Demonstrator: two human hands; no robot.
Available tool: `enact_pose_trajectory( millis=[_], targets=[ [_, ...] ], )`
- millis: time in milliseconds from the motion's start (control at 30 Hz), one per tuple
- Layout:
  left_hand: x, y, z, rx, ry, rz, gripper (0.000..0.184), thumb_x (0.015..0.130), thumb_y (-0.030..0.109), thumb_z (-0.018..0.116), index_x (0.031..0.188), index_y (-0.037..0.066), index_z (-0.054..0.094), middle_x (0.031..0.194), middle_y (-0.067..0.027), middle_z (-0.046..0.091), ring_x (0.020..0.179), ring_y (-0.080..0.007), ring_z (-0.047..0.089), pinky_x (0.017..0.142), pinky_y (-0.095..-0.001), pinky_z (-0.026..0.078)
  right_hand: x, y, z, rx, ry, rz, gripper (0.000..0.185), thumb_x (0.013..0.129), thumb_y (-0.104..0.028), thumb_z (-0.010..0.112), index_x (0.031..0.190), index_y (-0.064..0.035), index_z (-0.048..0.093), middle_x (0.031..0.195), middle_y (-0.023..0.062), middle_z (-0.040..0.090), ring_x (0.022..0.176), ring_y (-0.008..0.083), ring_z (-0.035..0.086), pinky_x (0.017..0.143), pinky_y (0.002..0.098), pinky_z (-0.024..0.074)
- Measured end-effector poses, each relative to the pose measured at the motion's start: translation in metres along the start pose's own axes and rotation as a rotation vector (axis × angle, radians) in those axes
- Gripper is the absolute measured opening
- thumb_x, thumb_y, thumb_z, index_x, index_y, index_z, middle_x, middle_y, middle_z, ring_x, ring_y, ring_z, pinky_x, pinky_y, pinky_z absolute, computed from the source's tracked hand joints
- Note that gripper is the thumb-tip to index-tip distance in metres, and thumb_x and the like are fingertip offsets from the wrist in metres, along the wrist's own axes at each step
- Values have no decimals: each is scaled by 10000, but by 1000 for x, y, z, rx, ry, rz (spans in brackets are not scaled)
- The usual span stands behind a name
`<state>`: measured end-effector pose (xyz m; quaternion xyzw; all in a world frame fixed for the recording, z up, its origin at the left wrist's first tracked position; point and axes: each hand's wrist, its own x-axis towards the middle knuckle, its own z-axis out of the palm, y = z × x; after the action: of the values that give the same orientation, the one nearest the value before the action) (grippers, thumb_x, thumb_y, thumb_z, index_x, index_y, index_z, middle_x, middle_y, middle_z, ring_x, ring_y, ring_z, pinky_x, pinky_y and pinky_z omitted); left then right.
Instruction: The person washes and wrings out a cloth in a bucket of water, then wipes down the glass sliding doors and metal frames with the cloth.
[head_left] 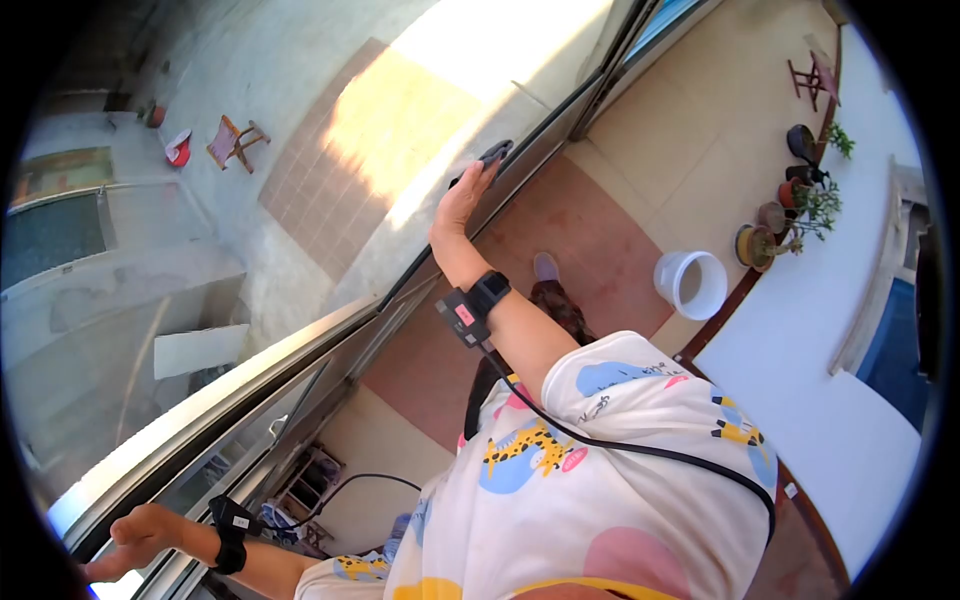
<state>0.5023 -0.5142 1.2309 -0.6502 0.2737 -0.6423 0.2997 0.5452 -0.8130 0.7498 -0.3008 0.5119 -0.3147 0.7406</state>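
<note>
The bucket [667, 283] stood beside the potted plants [757, 246], which lined the wall [790, 370]. The window frame [245, 390] ran left of both.

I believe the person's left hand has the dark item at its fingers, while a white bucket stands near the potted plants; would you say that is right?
Not quite: the head view shows the dark item at the right hand, not the left hand. The white bucket does stand near the potted plants.

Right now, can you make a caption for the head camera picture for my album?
In a giraffe shirt, right hand on a dark object by the window frame, left hand outstretched.
</note>
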Motion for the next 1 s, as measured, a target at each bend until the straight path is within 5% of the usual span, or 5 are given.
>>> enact_pose_trajectory(
  millis=[133,333,633,833,1000],
  targets=[
    [-5,7,-2,-13,3,-48,600,999,405,248,1325,-98,280,1297,-250,379,1200,-361,403,1014,-442,337,-15,-4,-13,44,-96,316,589,995,-318,283,1469,-41,71,1528,166,109,1399,280,167,1128,358,157],
    [-1,7,0,23,13,-26,568,1005,386,239,1305,-87,331,1230,-218,443,1079,-341,458,914,-435,374,-84,-58,-18,-213,-359,3,621,992,-335,305,1466,-21,55,1537,158,37,1417,278,72,1136,350,113],
    [0,10,-6,57,-43,-66,571,1005,392,259,1352,-59,301,1323,-210,407,1166,-340,435,956,-431,360,129,-151,6,77,-85,30,598,986,-389,272,1480,-106,89,1530,119,125,1379,265,215,1119,359,181],
    [8,23,-6,31,-33,-55,565,1010,373,252,1394,-42,254,1393,-189,352,1172,-330,424,960,-427,348,33,-257,58,-119,-236,-1229,527,1010,-329,279,1458,-61,200,1516,176,150,1402,297,144,1121,390,116],
    [4,21,-5,67,-29,-86,574,1006,394,256,1373,-46,284,1394,-201,355,1194,-347,417,959,-438,355,10,-188,35,-263,-298,-1397,490,979,-298,297,1385,-30,359,1481,240,211,1375,426,157,1078,574,97]
  ],
)
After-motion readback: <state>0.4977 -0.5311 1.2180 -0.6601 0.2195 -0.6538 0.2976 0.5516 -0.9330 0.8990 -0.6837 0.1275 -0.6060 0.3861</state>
